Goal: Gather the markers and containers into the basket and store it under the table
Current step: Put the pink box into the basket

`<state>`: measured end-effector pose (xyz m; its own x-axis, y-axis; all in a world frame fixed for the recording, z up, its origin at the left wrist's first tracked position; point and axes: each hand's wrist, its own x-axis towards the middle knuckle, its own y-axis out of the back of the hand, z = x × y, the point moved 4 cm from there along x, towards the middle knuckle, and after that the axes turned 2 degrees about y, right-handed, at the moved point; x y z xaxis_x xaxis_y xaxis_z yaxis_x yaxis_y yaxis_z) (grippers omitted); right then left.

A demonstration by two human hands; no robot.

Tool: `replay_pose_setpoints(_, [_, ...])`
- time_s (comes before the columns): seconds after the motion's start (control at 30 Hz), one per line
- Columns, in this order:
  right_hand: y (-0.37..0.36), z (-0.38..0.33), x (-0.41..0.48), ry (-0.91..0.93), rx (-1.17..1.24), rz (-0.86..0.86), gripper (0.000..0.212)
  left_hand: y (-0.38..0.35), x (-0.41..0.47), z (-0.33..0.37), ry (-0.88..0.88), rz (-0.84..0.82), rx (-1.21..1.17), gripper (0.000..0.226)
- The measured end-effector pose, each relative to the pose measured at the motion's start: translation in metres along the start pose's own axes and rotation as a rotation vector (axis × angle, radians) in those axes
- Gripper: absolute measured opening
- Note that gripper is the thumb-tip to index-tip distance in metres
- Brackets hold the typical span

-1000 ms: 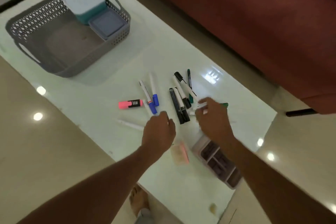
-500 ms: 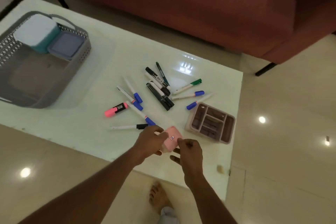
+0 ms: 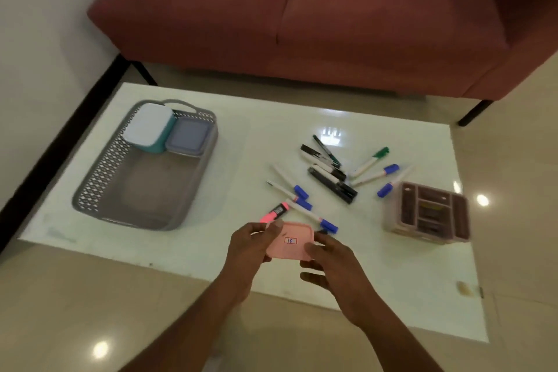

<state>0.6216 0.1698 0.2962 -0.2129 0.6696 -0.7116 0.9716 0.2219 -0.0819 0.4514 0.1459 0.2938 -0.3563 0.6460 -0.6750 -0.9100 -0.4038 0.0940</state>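
Note:
Both hands hold a small pink container (image 3: 290,241) with a little label, just above the table's near edge: my left hand (image 3: 252,246) grips its left side, my right hand (image 3: 333,266) its right side. A grey perforated basket (image 3: 102,178) stands at the table's left, with a teal box with a white lid (image 3: 149,127) and a lilac box (image 3: 187,136) in its far end. Several markers lie loose at the middle: a pink highlighter (image 3: 275,212), blue-capped ones (image 3: 297,193), black ones (image 3: 332,183) and a green-capped one (image 3: 370,160).
A pink compartment organiser (image 3: 428,216) sits at the table's right. The white table (image 3: 259,136) has a red sofa (image 3: 302,24) behind it and a wall to the left. Tiled floor lies in front, and a small scrap (image 3: 464,287) near the right front corner.
My hands left the markers and picked up the pink container from the near edge. The view has swung back and up, bringing the basket and sofa fully into sight.

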Motion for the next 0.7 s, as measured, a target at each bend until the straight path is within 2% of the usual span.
replay_pose_setpoints(0.1, [-0.074, -0.034, 0.033, 0.089, -0.049, -0.008, 0.029, 0.058, 0.037, 0.039, -0.112, 0.078, -0.042, 0.030])
replay_pose_setpoints(0.23, [-0.180, -0.080, 0.081, 0.194, -0.155, 0.020, 0.026, 0.150, 0.096, 0.093, -0.261, 0.132, -0.027, 0.009])
replay_pose_setpoints(0.3, [-0.229, -0.099, 0.102, 0.232, -0.222, 0.022, 0.025, 0.197, 0.130, 0.110, -0.246, 0.139, -0.031, 0.007])
replay_pose_setpoints(0.43, [-0.305, -0.105, 0.139, 0.228, -0.421, 0.089, 0.024, 0.260, 0.179, 0.115, -0.107, 0.081, -0.020, 0.015])
replay_pose_setpoints(0.57, [-0.355, -0.086, 0.168, 0.109, -0.466, 0.090, 0.029, 0.295, 0.210, 0.099, 0.001, 0.053, 0.090, 0.019])
replay_pose_setpoints(0.63, [-0.371, -0.079, 0.181, 0.118, -0.456, 0.098, 0.036, 0.306, 0.221, 0.091, 0.017, 0.084, 0.178, 0.013])
replay_pose_setpoints(0.7, [-0.377, -0.072, 0.192, 0.110, -0.411, 0.145, 0.038, 0.308, 0.224, 0.089, 0.016, 0.123, 0.234, 0.019])
